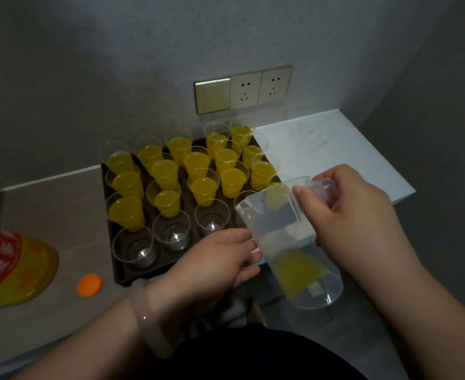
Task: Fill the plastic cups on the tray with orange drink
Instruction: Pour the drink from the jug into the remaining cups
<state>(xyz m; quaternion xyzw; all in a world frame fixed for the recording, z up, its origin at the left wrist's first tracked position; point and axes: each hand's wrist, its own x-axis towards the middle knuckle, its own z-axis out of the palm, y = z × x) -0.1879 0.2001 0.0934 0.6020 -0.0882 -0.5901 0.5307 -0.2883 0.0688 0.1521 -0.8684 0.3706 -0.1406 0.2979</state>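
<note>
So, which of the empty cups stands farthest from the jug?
The cup at the tray's near-left corner; the other empty cups in that front row stand closer to the jug.

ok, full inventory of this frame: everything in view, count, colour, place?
filled cups: at least fifteen, clear with orange drink, tray's back rows
empty cups: three plainly seen, clear, tray's front row
tray: one, dark, on the counter
jug: one, clear, a little orange drink inside, tilted over the tray's front right
bottle: one, orange drink, red label, counter's far left
cap: one, orange, counter, between bottle and tray
socket panel: one, gold frame, wall behind tray
bracelet: one, pale, left wrist
left hand: one, fingers curled beside the jug, grip unclear
right hand: one, grips the jug's handle
</note>
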